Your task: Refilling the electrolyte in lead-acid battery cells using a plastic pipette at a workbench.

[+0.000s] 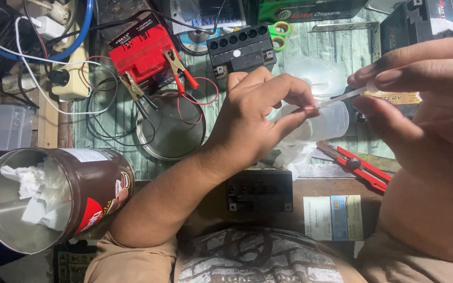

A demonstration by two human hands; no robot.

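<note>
At centre of bench, left hand [260, 112] curled, thumb and forefinger pinched together on near tip of thin clear plastic tube [342, 97]. Right hand [425, 105] at three o'clock, close to lens, thumb and fingers closed on tube's far end. Tube stretched near level between both hands, above cloudy translucent plastic bottle [323, 123] lying on its side (likely held there so any drip falls near bottle rather than on bench). Whether tube touches bottle: cannot tell.

Just under left hand, at six o'clock, black rectangular battery case [260, 189] with row of open top ports, near edge of bench. Crumpled white tissue [294, 154] between case and bottle, handy for wiping. Red-handled cutter [360, 166] at four o'clock, well clear of hands.

At eleven o'clock, red box-shaped battery [141, 52] with copper crocodile clips and thin leads attached. Second black battery with six round caps [241, 48] at twelve. Round steel lid [170, 126] at ten o'clock. Brown cylindrical tin stuffed with white tissue [53, 196] at eight o'clock, tipped on side, mouth toward camera.
</note>
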